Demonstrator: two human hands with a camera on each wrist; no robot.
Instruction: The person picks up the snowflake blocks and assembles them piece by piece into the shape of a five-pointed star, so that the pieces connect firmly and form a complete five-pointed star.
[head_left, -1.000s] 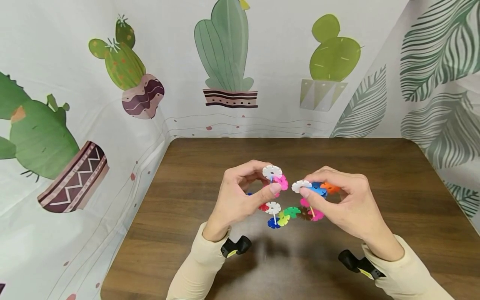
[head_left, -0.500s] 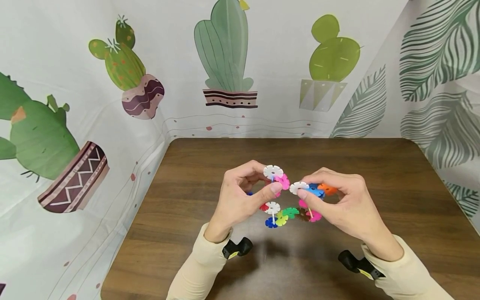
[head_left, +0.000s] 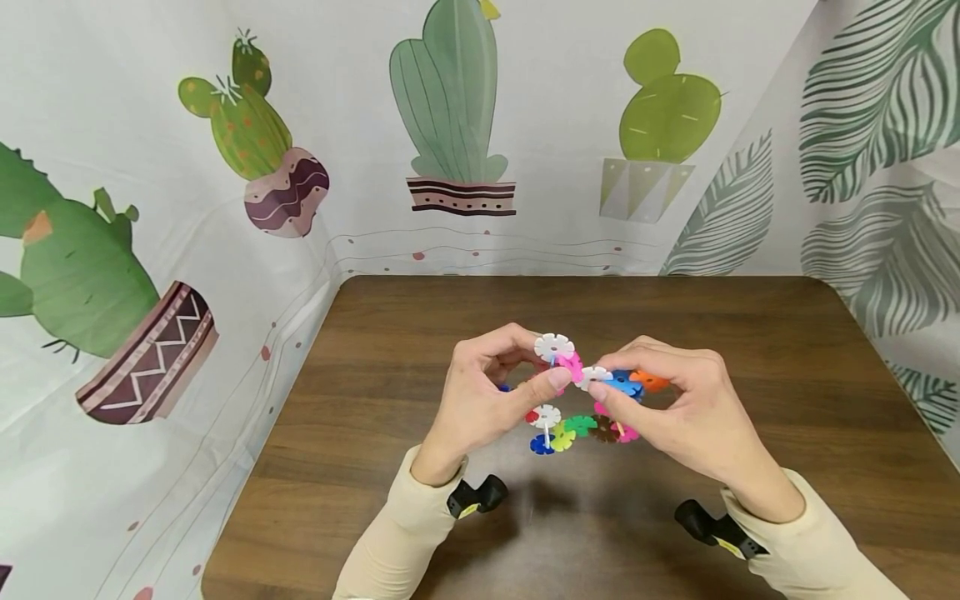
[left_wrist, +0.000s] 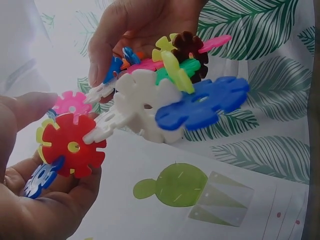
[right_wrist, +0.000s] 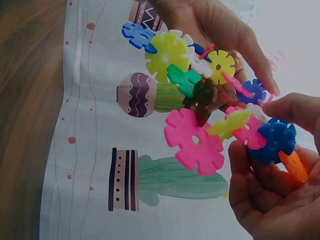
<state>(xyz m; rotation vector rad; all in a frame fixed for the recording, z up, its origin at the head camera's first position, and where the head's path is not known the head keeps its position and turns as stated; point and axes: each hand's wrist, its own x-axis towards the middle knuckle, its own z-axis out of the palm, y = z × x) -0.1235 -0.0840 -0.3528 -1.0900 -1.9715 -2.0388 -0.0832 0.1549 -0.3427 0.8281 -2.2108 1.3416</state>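
A loop-shaped chain of notched plastic flower discs hangs between both hands above the table. At its left end, my left hand (head_left: 480, 400) pinches the part by a pink disc (head_left: 572, 367), beside a white disc (head_left: 553, 347). My right hand (head_left: 678, 404) holds another white disc (head_left: 592, 377) between thumb and fingers, beside blue (head_left: 622, 383) and orange (right_wrist: 292, 167) discs. The pink disc and this white disc meet edge to edge; whether their slots interlock I cannot tell. Lower in the chain are green (head_left: 580, 426), brown (head_left: 603, 428) and dark blue (head_left: 541, 445) discs. A red disc (left_wrist: 60, 142) shows near the left fingers.
A brown wooden table (head_left: 420, 317) lies under the hands. Behind it hangs a white cloth (head_left: 555, 100) printed with cacti and leaves. Each wrist carries a small black camera, one on the left (head_left: 480, 496) and one on the right (head_left: 716, 529).
My right hand has moved slightly left with its white disc, and my left hand slightly right. The gap between the white disc and the pink disc has closed.
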